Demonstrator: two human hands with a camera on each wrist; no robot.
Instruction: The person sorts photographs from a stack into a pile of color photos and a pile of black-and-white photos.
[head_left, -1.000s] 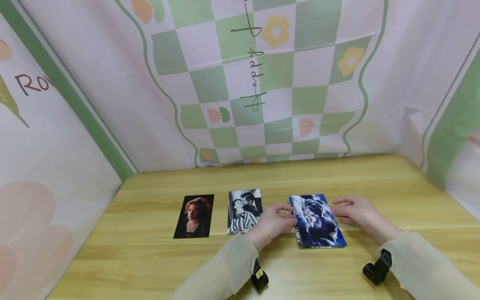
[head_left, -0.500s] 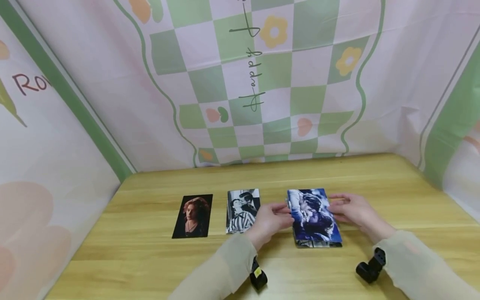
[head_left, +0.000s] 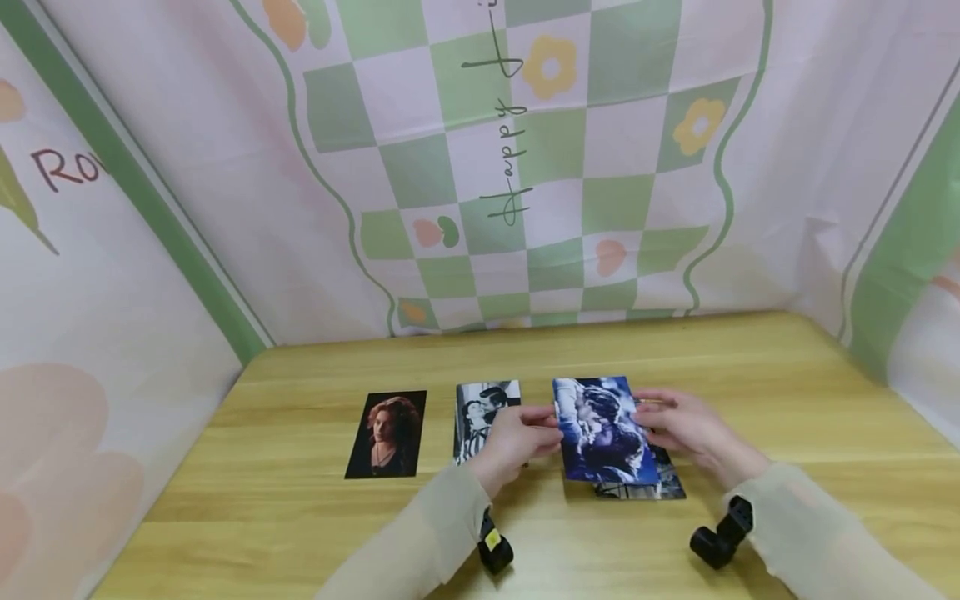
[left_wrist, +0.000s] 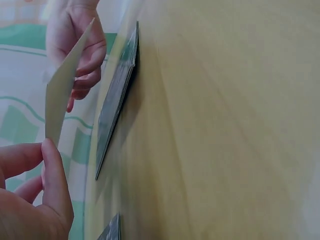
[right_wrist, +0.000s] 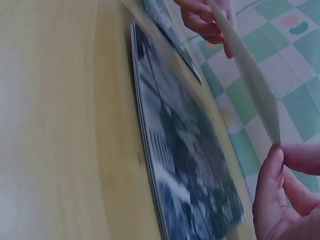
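Observation:
A blue-toned photo card (head_left: 603, 429) is held up above the table between both hands. My left hand (head_left: 517, 446) pinches its left edge between thumb and fingers, and my right hand (head_left: 693, 429) pinches the right edge. In the left wrist view the pale back of the card (left_wrist: 65, 90) shows. Under it lies a stack of photo cards (head_left: 637, 490) with a black-and-white picture on top, seen more fully as a stack (right_wrist: 180, 140) in the right wrist view. A black-and-white photo card (head_left: 480, 425) lies partly hidden behind my left hand.
A dark portrait photo card (head_left: 386, 435) lies farther left on the wooden table (head_left: 247, 517). A patterned green and white cloth (head_left: 555, 192) hangs along the table's far edge. Black wrist cameras (head_left: 722, 533) sit beneath the sleeves.
The blue-toned card has been lifted off the stack and carried left by both hands, uncovering the black-and-white card beneath. The other two cards on the left stay put.

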